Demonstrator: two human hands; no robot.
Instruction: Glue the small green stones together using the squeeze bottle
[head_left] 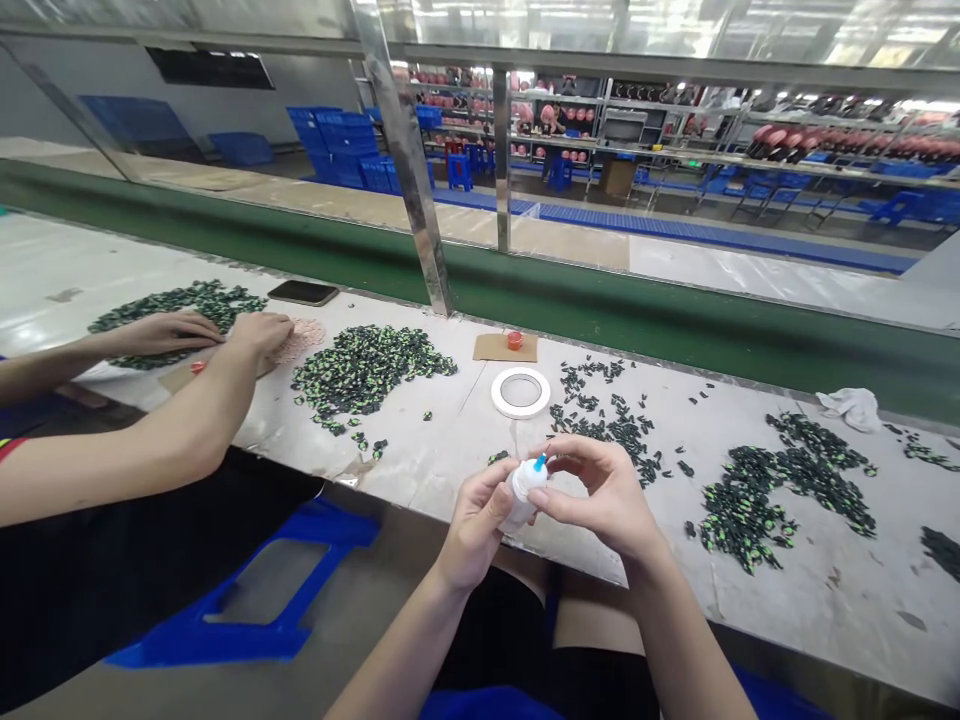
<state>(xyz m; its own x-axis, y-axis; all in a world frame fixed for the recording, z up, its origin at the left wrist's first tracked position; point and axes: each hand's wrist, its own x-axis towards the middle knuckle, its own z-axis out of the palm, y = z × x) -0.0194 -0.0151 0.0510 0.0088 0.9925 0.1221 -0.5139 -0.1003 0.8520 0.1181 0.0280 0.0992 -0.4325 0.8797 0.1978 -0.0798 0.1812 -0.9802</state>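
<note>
Above the front edge of the table I hold a small white squeeze bottle (521, 492) with a blue nozzle tip (540, 462). My left hand (478, 520) is wrapped round the bottle's body, thumb in front. My right hand (600, 497) grips it near the neck, with its thumb against the white collar and its index finger curled close to the blue tip. A roll of white tape (520, 413) lies flat just beyond my hands. Behind it, a small red cap-like dish (514, 341) rests on a piece of brown cardboard (487, 347).
Heaps of small black-and-green parts (367, 370) spread over the white table (420, 480), with more dark parts (750, 500) at right. A white cloth (851, 408) and a phone (303, 292) lie near the back. At left, a co-worker's hands (255, 335) work over other piles.
</note>
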